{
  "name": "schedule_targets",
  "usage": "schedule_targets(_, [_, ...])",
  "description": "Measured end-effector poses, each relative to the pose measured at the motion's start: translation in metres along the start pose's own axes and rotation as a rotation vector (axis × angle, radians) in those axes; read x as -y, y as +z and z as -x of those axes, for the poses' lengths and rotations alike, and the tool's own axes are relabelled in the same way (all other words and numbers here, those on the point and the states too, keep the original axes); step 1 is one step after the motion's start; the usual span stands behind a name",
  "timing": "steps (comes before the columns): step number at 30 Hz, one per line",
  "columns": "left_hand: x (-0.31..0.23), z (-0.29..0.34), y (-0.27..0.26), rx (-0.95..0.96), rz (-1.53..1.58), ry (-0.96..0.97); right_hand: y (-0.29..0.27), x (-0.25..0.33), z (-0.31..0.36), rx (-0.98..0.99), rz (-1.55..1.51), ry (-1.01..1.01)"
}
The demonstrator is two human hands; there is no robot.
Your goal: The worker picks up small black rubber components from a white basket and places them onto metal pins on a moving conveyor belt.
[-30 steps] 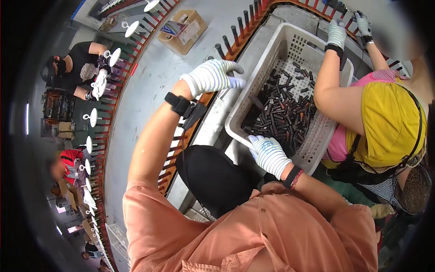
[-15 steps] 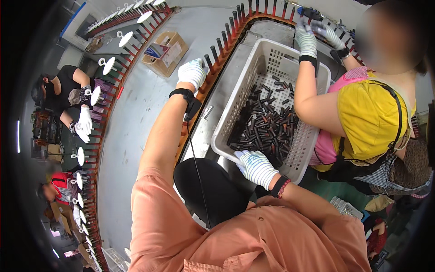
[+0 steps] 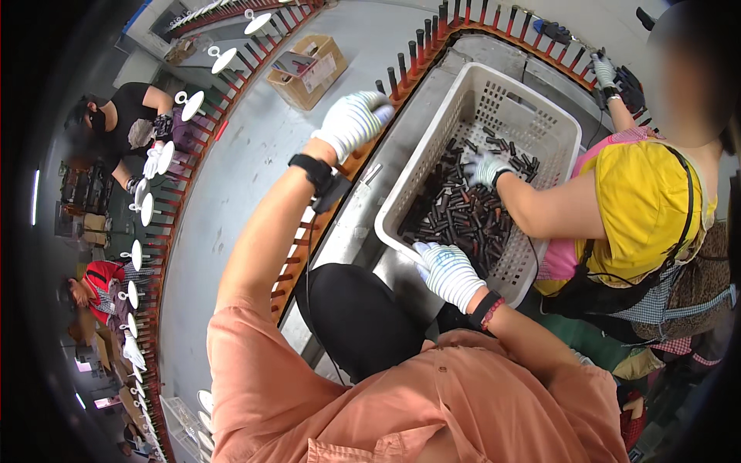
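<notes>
My left hand (image 3: 353, 123), in a white striped glove, is at the curved row of upright red pegs with black sleeves (image 3: 392, 83). Its fingers are curled closed, and whatever they hold is hidden. My right hand (image 3: 454, 276), gloved the same way, is closed over the near rim of a light grey plastic basket (image 3: 401, 181). Many short black tubes (image 3: 463, 212) lie loose inside it. A co-worker's gloved hand (image 3: 486, 168) is in among those tubes; their other hand (image 3: 604, 71) is by the far pegs.
The co-worker in yellow (image 3: 644, 204) stands close on the right. A cardboard box (image 3: 309, 73) stands on the grey surface beyond my left hand. Along the left, a line of pegs carries white discs (image 3: 189, 106), with other workers behind it. A black round seat (image 3: 351, 320) is below the basket.
The co-worker's near hand has come down from the far pegs into the basket. Their other hand has moved right. My left hand remains at the peg row, my right on the basket rim.
</notes>
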State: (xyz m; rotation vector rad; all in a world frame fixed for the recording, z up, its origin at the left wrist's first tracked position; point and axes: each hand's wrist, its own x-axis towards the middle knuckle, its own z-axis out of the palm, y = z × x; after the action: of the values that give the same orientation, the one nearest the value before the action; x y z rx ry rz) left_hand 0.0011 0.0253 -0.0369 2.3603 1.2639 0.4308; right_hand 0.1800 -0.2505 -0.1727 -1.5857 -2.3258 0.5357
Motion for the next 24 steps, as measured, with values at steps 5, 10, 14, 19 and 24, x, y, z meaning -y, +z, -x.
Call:
schedule_targets(5, [0.043, -0.044, -0.002, -0.167, -0.338, 0.012, 0.002, 0.003, -0.005, -0.053, -0.013, -0.013])
schedule_targets(10, [0.036, -0.063, 0.018, -0.096, -0.295, -0.149, -0.002, 0.0, -0.009, 0.037, -0.008, 0.037])
schedule_targets(14, [0.056, -0.057, 0.021, -0.128, -0.472, -0.195, -0.002, -0.001, -0.008, 0.05, -0.019, 0.022])
schedule_targets(19, [0.06, -0.03, 0.02, -0.133, -0.354, -0.226, 0.0, 0.002, -0.004, 0.032, 0.013, 0.027])
schedule_targets(24, [0.024, 0.005, 0.005, -0.01, -0.039, -0.164, 0.005, 0.0, -0.001, -0.082, 0.021, -0.039])
